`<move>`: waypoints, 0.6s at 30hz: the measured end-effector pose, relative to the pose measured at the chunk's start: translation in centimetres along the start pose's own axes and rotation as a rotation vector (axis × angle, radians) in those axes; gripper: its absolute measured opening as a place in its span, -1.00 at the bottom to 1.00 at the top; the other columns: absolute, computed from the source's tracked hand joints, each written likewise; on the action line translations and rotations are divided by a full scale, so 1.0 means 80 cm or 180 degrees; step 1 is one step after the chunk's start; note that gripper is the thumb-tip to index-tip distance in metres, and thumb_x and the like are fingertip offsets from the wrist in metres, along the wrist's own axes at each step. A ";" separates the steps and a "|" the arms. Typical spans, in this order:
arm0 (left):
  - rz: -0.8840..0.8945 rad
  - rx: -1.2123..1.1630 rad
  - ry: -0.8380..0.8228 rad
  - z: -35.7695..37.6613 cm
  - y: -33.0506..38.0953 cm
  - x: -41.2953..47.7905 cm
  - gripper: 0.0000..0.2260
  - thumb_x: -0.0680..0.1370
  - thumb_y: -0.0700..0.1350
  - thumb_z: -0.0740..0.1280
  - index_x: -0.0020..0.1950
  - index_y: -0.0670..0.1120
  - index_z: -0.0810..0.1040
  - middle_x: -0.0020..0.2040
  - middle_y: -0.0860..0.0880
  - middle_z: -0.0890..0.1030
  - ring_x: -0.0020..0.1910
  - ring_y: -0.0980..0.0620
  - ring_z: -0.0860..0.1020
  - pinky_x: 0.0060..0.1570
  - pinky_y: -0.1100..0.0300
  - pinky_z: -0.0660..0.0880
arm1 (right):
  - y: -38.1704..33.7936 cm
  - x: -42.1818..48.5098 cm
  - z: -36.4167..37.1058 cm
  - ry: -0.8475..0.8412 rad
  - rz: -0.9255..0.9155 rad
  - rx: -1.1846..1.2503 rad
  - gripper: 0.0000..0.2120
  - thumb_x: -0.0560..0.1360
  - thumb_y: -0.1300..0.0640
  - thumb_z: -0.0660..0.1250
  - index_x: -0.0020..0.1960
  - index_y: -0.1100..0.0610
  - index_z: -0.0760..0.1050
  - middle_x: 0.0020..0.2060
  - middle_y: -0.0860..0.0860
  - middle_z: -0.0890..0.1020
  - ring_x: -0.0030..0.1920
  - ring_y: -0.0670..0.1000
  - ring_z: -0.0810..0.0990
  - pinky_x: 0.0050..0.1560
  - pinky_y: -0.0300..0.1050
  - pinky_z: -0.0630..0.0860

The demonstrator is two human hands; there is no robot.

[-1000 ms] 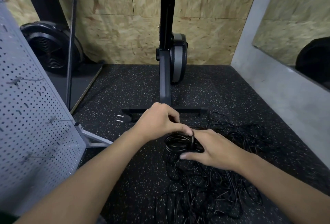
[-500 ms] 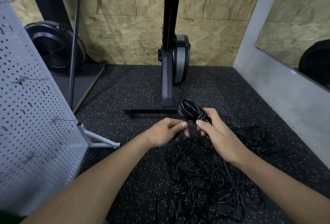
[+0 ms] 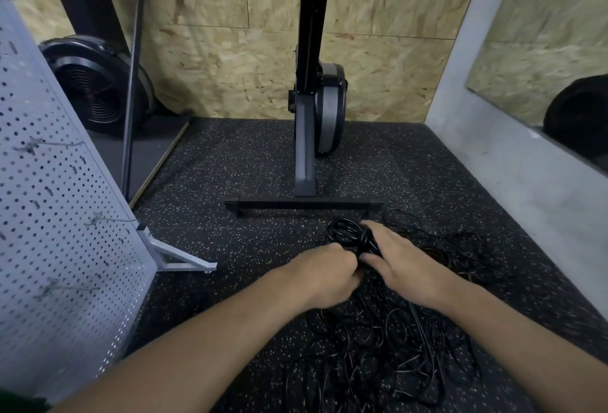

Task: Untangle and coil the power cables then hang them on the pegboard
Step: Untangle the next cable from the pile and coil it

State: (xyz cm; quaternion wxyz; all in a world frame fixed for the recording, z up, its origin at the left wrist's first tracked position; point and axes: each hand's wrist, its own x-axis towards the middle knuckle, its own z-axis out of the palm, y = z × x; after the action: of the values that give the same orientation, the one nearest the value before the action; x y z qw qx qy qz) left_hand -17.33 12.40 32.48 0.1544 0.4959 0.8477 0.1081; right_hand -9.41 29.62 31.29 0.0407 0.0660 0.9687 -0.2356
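A coiled bundle of black power cable (image 3: pixel 345 231) is held just above the speckled floor by my right hand (image 3: pixel 399 263), whose fingers wrap its near side. My left hand (image 3: pixel 325 272) is curled beside it, gripping cable at the bundle's lower end; its fingertips are hidden. Below both hands a loose tangle of black cables (image 3: pixel 388 356) spreads over the floor toward me and to the right. The grey pegboard (image 3: pixel 49 215) leans at the left, with several wire hooks (image 3: pixel 108 220) sticking out.
A black exercise machine stands ahead, its base bar (image 3: pixel 302 205) just beyond the cables. A fan-wheel machine (image 3: pixel 95 90) sits at the back left. The pegboard's metal foot (image 3: pixel 177 256) juts onto the floor. A grey wall (image 3: pixel 526 175) runs along the right.
The coiled bundle was lifted, then lowered toward the floor again. My left hand moved in under it and curled round the cable. The plug seen on the floor earlier is out of sight.
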 end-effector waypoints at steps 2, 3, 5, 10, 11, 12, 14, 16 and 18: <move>0.0181 0.0398 0.0126 -0.012 0.004 -0.006 -0.68 0.73 -0.05 0.15 0.07 -0.19 0.64 -0.05 -0.15 0.66 -0.15 -0.11 0.62 -0.06 -0.06 0.62 | 0.003 0.002 0.004 0.0115 0.0040 -0.0227 -0.48 0.72 0.00 0.18 0.62 0.07 0.11 0.50 -0.01 0.38 0.50 0.02 0.35 0.43 -0.01 0.39; 0.0268 0.0553 0.0178 -0.017 0.005 -0.009 -0.68 0.73 -0.04 0.16 0.05 -0.18 0.64 -0.06 -0.13 0.66 -0.16 -0.10 0.62 -0.06 -0.06 0.63 | 0.003 0.002 0.005 0.0123 0.0072 -0.0377 -0.52 0.72 0.01 0.17 0.58 0.06 0.14 0.45 -0.01 0.41 0.44 0.01 0.39 0.35 -0.02 0.44; 0.0425 0.0739 0.0218 -0.030 0.005 -0.016 -0.70 0.72 -0.02 0.17 0.03 -0.14 0.63 -0.10 -0.09 0.65 -0.18 -0.06 0.62 -0.08 -0.05 0.64 | 0.001 0.001 0.006 0.0023 0.0100 -0.0724 -0.60 0.72 0.04 0.16 0.52 0.08 0.18 0.36 -0.02 0.44 0.34 0.01 0.43 0.19 -0.06 0.46; 0.0674 0.0727 0.0611 -0.060 -0.011 -0.029 -0.72 0.72 0.05 0.24 -0.06 -0.05 0.62 -0.32 0.11 0.48 -0.37 0.19 0.41 -0.19 0.15 0.52 | -0.020 0.005 0.019 -0.0151 -0.0060 -0.1114 -0.65 0.73 0.06 0.14 0.46 0.14 0.20 0.30 0.02 0.41 0.30 0.04 0.42 0.27 -0.03 0.46; 0.0702 0.0609 0.0702 -0.061 -0.017 -0.030 -0.72 0.71 0.07 0.26 -0.08 -0.04 0.62 -0.32 0.12 0.49 -0.37 0.20 0.42 -0.19 0.18 0.49 | -0.024 0.005 0.021 -0.0199 -0.0178 -0.1181 -0.64 0.73 0.03 0.12 0.46 0.14 0.20 0.31 0.03 0.40 0.30 0.04 0.41 0.32 -0.02 0.45; 0.0714 0.0384 0.0788 -0.061 -0.023 -0.030 -0.72 0.69 0.09 0.29 -0.08 -0.04 0.63 -0.28 0.13 0.53 -0.33 0.21 0.46 -0.18 0.19 0.49 | -0.028 0.003 0.022 -0.0235 -0.0267 -0.1150 -0.62 0.74 0.00 0.11 0.48 0.14 0.19 0.33 0.03 0.38 0.33 0.03 0.39 0.36 0.00 0.43; 0.0718 -0.0175 0.0993 -0.059 -0.038 -0.030 -0.73 0.64 0.14 0.36 -0.04 -0.03 0.69 -0.14 0.15 0.56 -0.15 0.21 0.53 -0.03 0.20 0.51 | -0.033 -0.003 0.016 -0.0243 -0.0364 -0.0925 -0.57 0.74 -0.03 0.13 0.52 0.13 0.17 0.36 0.01 0.38 0.38 0.01 0.38 0.41 -0.04 0.40; 0.0678 -0.0391 0.1293 -0.057 -0.053 -0.028 -0.70 0.52 0.25 0.42 -0.08 0.03 0.69 -0.05 0.17 0.48 0.02 0.19 0.47 0.18 0.19 0.44 | -0.034 -0.009 0.010 -0.0199 -0.0565 -0.0892 -0.56 0.73 -0.05 0.15 0.52 0.10 0.18 0.34 -0.02 0.40 0.37 -0.02 0.39 0.39 -0.09 0.40; 0.0542 -0.0313 0.1606 -0.057 -0.064 -0.024 -0.61 0.38 0.38 0.44 -0.17 0.05 0.65 -0.08 0.17 0.45 -0.02 0.18 0.43 0.16 0.21 0.42 | -0.035 -0.013 0.010 -0.0234 -0.0774 -0.0878 -0.53 0.72 -0.06 0.16 0.55 0.10 0.18 0.37 -0.03 0.40 0.38 -0.04 0.39 0.41 -0.13 0.39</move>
State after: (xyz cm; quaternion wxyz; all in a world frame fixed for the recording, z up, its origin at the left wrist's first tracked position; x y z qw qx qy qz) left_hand -22.25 8.14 35.31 -0.0474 0.5146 0.8084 0.2818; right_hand -8.74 26.68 31.95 0.0559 -0.0663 0.9906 -0.1061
